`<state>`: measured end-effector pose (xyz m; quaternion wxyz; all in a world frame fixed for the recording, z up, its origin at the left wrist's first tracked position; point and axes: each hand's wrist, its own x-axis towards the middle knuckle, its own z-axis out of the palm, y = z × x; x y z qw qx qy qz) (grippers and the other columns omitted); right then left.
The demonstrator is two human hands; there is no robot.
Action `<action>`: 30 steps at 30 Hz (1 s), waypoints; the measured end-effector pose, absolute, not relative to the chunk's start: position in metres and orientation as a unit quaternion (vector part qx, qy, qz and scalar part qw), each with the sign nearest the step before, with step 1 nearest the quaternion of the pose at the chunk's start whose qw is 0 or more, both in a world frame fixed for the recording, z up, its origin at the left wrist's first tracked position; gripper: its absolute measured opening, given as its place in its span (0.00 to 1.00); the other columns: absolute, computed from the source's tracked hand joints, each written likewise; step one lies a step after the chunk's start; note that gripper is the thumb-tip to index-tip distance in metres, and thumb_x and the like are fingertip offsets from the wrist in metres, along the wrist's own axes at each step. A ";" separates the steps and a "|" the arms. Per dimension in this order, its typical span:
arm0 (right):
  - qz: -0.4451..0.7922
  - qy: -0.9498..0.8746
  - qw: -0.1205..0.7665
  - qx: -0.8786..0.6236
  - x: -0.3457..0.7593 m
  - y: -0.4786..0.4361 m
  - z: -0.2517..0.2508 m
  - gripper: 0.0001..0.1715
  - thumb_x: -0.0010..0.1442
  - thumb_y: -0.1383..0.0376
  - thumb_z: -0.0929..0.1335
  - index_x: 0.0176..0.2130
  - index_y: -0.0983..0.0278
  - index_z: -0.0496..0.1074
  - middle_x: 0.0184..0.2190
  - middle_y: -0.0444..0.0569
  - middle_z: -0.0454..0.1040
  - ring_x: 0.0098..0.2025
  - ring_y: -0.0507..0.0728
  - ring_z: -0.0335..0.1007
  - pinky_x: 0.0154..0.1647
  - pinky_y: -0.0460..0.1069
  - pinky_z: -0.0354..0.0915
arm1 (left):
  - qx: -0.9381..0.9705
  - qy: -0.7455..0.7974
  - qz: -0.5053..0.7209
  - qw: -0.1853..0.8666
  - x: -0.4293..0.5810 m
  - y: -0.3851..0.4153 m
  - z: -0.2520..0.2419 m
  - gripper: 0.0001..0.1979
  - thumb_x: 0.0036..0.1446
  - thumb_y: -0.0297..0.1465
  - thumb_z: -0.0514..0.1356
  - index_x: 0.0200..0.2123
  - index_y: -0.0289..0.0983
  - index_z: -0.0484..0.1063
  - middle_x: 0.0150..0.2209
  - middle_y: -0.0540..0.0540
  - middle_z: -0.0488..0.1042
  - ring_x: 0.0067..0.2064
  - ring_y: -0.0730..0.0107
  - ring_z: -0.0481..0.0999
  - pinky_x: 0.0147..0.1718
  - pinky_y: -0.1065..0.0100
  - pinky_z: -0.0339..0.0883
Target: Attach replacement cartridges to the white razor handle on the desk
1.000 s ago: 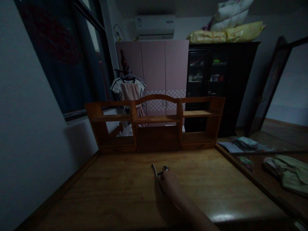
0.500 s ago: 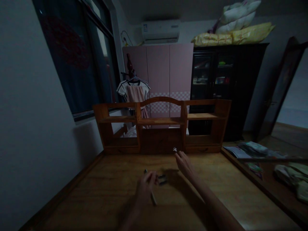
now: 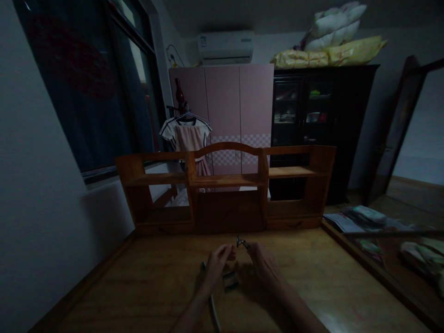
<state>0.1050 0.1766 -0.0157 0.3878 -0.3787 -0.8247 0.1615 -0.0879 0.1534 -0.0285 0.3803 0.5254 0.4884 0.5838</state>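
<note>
My right hand (image 3: 265, 263) is closed around the handle of a small shiny metal tool with a crosswise head (image 3: 239, 242), razor-like in shape. That head points left, towards my left hand (image 3: 219, 260), which hovers just beside it. The fingers of the left hand are pinched together; whatever they hold is too small and dark to make out. On the desk below the hands lies a small dark frame-like piece (image 3: 230, 280). A long thin pale rod or tube (image 3: 213, 311) lies under my left forearm, partly hidden by it.
The wooden desk (image 3: 138, 282) has a raised edge and a low open shelf unit (image 3: 227, 181) along its back. To the right, papers and packets (image 3: 364, 216) lie beyond the desk's edge, with cloth (image 3: 421, 261) nearer. A wall stands close on the left. The light is dim.
My right hand has moved down and left with the metal tool, whose head now faces the left hand. My left hand has risen slightly towards it. The view has shifted a little.
</note>
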 end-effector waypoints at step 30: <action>0.232 -0.829 0.357 -0.362 0.116 0.171 0.013 0.15 0.63 0.59 0.61 0.38 0.62 0.74 0.35 0.51 0.74 0.40 0.57 0.68 0.42 0.49 0.62 | 0.490 0.460 0.552 0.493 -0.081 0.157 -0.030 0.20 0.49 0.45 0.63 0.34 0.32 0.77 0.34 0.42 0.78 0.35 0.63 0.76 0.36 0.67 0.69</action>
